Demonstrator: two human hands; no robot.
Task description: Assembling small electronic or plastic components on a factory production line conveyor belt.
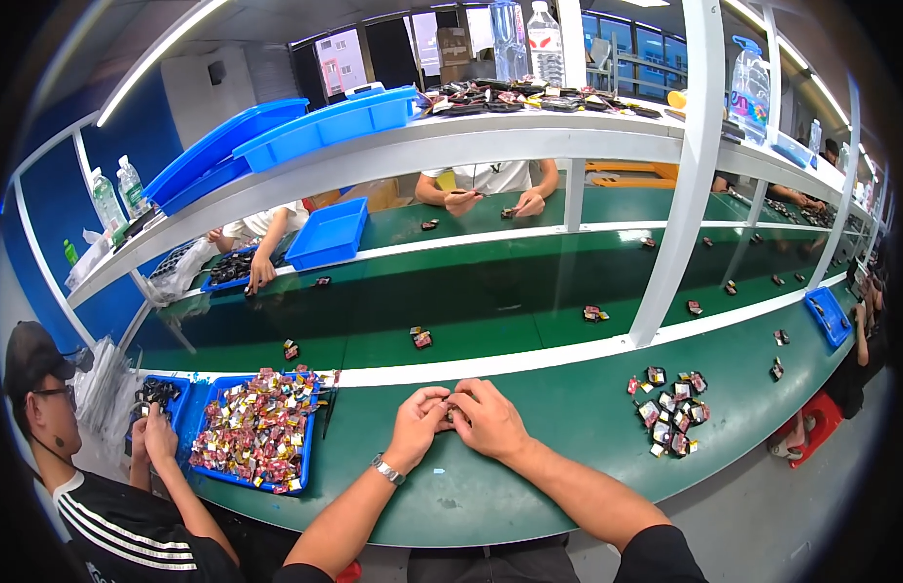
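Note:
My left hand (419, 428) and my right hand (487, 420) meet over the green work surface in front of me. Their fingertips are pinched together around something small. What they hold is mostly covered by the fingers, so I cannot make out its kind. Left of my hands, a blue tray (306, 457) is heaped with small red, white and yellow labelled parts (254, 428). To the right lies a loose cluster of similar small parts (673, 413), with black showing among the labels. A thin dark tool (331, 403) rests beside the tray.
A green conveyor belt (490, 316) carrying scattered parts runs beyond a white rail (422, 372). A white post (680, 185) and an overhead shelf (471, 133) stand ahead. One person (102, 486) sits close on my left; others work across the belt. A blue tray (829, 316) lies far right.

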